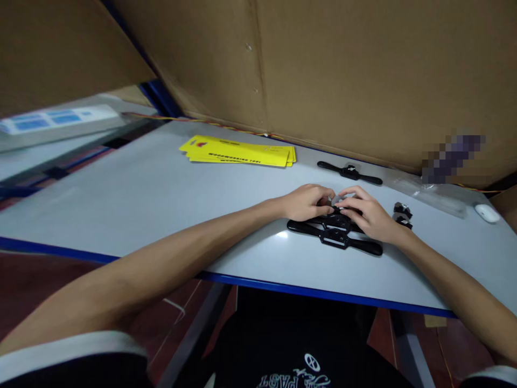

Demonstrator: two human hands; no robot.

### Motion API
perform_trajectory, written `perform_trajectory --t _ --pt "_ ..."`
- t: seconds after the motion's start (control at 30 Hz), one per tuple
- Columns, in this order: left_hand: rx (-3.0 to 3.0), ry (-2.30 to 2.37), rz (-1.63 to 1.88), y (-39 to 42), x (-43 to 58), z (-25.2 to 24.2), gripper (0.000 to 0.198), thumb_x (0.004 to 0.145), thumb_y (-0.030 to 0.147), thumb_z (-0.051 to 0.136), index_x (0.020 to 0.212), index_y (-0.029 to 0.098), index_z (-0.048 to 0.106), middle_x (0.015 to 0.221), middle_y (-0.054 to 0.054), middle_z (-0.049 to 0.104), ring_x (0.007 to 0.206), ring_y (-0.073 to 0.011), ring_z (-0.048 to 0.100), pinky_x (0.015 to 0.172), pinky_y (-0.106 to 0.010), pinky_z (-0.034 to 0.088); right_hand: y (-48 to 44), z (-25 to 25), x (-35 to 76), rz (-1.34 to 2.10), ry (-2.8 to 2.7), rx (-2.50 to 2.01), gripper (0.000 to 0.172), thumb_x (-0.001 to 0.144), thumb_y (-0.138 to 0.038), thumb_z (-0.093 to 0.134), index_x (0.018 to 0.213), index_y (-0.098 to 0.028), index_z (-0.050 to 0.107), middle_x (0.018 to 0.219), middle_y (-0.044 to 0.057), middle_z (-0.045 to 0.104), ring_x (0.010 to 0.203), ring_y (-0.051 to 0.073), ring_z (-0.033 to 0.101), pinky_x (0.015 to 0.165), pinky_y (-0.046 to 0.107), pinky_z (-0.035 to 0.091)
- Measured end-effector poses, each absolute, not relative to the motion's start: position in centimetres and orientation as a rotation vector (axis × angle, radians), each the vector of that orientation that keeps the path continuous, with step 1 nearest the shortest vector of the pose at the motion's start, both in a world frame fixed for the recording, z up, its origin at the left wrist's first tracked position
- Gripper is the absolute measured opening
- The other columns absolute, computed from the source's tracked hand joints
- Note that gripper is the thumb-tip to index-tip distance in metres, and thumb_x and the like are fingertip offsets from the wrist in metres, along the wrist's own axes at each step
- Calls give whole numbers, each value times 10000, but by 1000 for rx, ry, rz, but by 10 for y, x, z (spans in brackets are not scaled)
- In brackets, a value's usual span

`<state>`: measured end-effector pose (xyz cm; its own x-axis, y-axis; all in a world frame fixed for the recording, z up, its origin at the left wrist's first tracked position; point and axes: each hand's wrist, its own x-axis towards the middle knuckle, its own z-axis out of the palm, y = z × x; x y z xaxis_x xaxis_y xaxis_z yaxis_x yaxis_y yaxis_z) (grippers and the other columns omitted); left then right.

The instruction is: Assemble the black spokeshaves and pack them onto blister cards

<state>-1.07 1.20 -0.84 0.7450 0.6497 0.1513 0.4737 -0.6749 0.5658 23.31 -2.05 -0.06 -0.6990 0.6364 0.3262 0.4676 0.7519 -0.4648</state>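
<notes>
Black spokeshave bodies lie side by side on the table; the nearest spokeshave (pixel 334 237) is in full view with its slot facing up. Just beyond it, another spokeshave (pixel 337 221) is partly covered by my hands. My left hand (pixel 307 203) bends over the far side of this group, its fingers curled around a spokeshave's middle. From the right, my right hand (pixel 369 216) has its thumb and fingertips drawn together at the same middle part. What lies between the right fingertips is too small and hidden to name.
A finished-looking spokeshave (pixel 350 172) lies at the back. Yellow printed cards (pixel 242 151) are stacked left of it. Small black metal parts (pixel 403 212) sit right of my right hand. Clear plastic bags (pixel 430 195) and a white earbud-case-like object (pixel 487 213) are farther right. Cardboard (pixel 343 75) walls the back.
</notes>
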Motion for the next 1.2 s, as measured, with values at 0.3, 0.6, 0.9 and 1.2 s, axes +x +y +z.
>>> perform_trajectory --t 0.3,0.6,0.9,1.2 --pt "2411 849 456 13 -11 -9 243 895 407 526 858 175 587 780 -27 612 704 -161 518 693 -299 380 -18 -8 235 474 -2433 -783 279 1050 -217 485 1162 -233 740 1289 130 624 973 225 686 884 458 605" --pt "2412 849 469 11 -11 -8 250 906 401 524 877 167 605 768 -22 595 692 -155 509 685 -295 385 -16 -9 235 485 -2420 -805 288 1044 -227 501 1155 -251 766 1311 115 653 958 219 688 860 452 606" --pt "2494 835 476 10 -12 -5 294 928 392 498 905 152 665 816 -46 649 713 -167 552 682 -300 406 -18 -9 233 528 -2442 -824 329 1032 -156 426 1094 -240 739 1335 115 579 853 167 646 846 416 577" --pt "2446 989 613 6 -10 -8 714 861 355 611 1513 78 524 754 7 665 653 -154 591 684 -285 456 -24 -4 221 468 -2215 -1095 266 855 -268 712 771 -245 461 915 18 552 719 163 508 727 350 490"
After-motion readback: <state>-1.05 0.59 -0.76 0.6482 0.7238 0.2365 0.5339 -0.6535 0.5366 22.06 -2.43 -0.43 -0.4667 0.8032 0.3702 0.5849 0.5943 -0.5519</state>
